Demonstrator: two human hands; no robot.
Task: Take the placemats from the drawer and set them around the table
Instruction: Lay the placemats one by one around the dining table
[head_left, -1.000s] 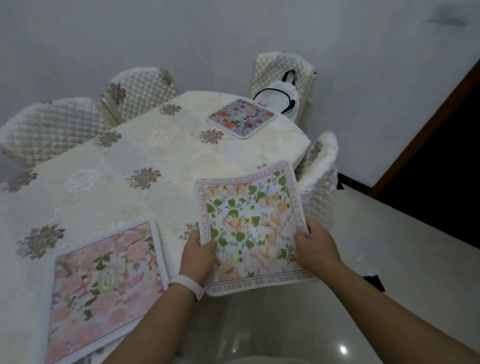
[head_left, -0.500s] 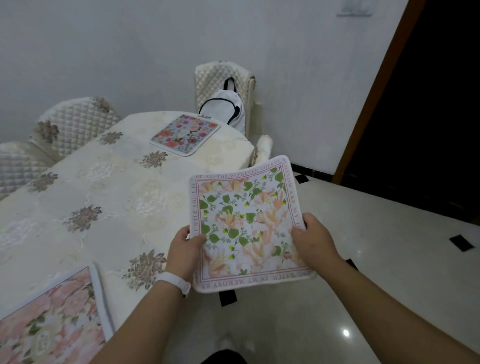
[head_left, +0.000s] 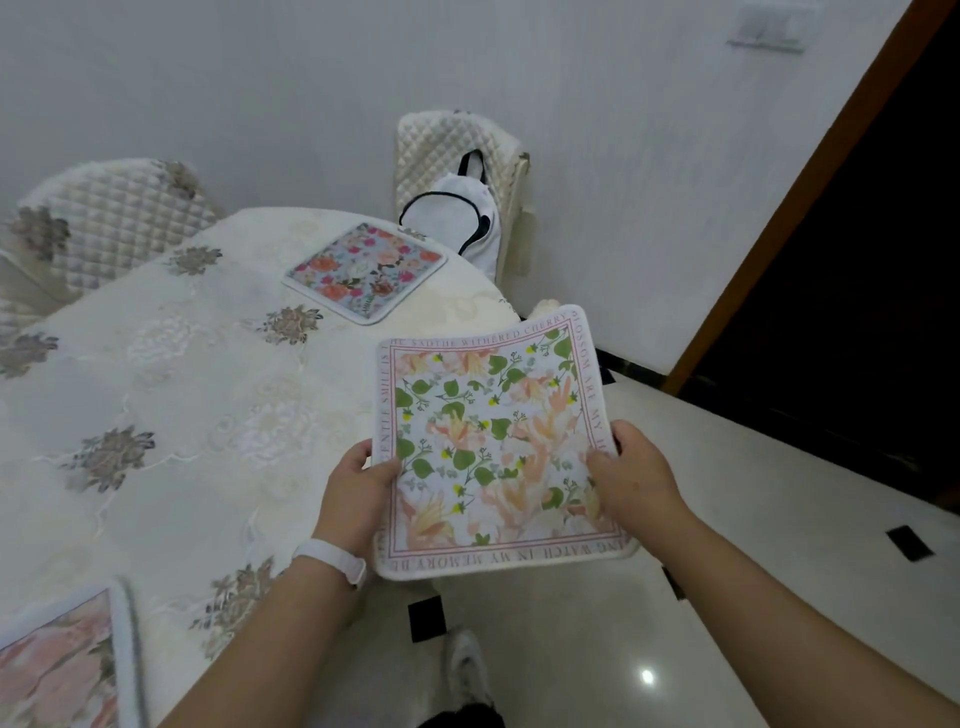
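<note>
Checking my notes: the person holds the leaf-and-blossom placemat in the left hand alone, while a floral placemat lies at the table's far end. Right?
Not alone. The head view shows the left hand gripping the left edge of the leaf-and-blossom placemat and the right hand gripping its right edge. The floral placemat does lie at the far end of the table.

There are three placemats: the leaf placemat (head_left: 493, 441) up in the air, the flower placemat (head_left: 366, 273) at the far end, and the pink placemat (head_left: 57, 670) at the near corner. There is one table (head_left: 182, 389). Two padded chairs show well: the left chair (head_left: 119, 218) and the far chair (head_left: 447, 150). There is one white bag (head_left: 457, 223). There are two hands, the left hand (head_left: 358, 499) and the right hand (head_left: 639, 483). There is one white wristband (head_left: 332, 561) and one shoe (head_left: 467, 670).
</note>
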